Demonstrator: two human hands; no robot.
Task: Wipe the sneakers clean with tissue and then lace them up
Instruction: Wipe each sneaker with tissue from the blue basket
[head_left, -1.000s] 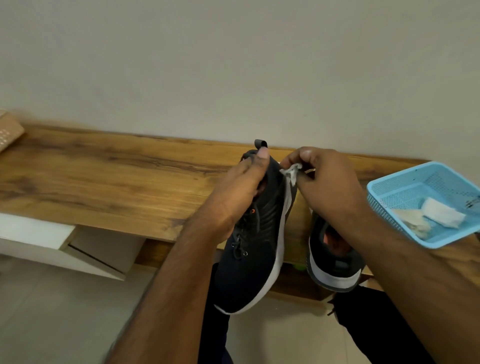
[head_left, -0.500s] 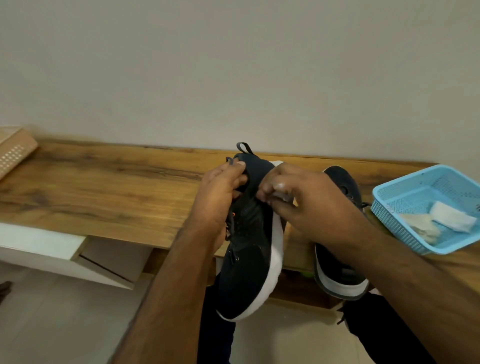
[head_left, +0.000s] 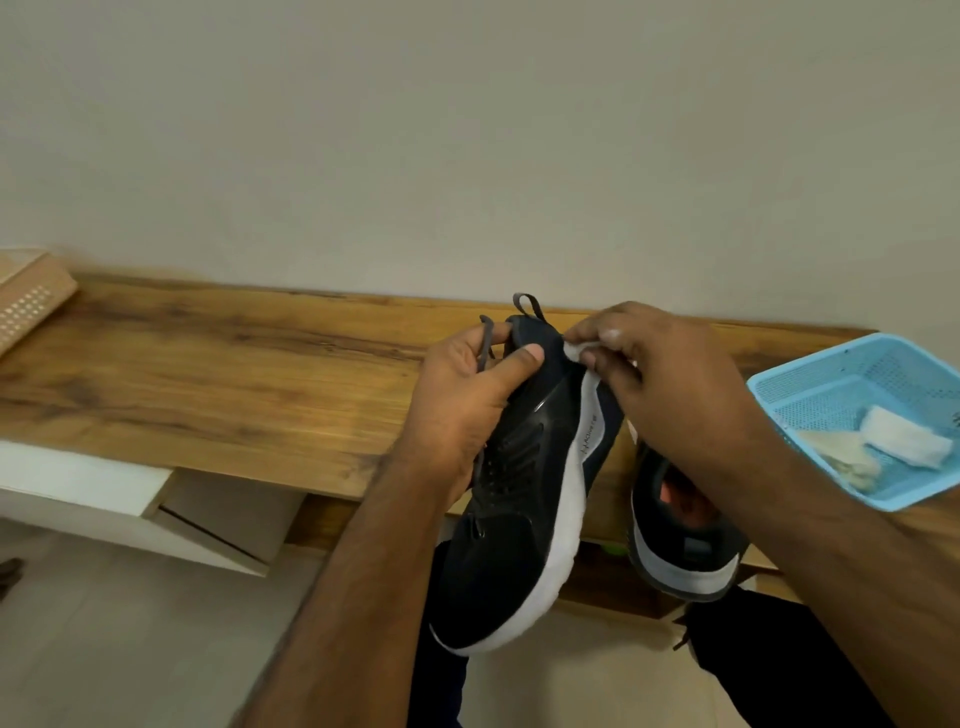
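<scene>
Black white-soled sneaker (head_left: 524, 519) held heel-up; tissue (head_left: 581, 350) at heel; second sneaker (head_left: 680, 545) on shelf edge.

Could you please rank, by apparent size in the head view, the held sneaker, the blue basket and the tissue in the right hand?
1. Held sneaker, though nearness to the camera enlarges it.
2. Blue basket, partly cut off at the edge.
3. Tissue, mostly hidden by the right hand.

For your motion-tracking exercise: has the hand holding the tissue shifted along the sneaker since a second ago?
Yes. The right hand slid its tissue down the sneaker toward the sole's middle, then back up to the heel end.
</scene>
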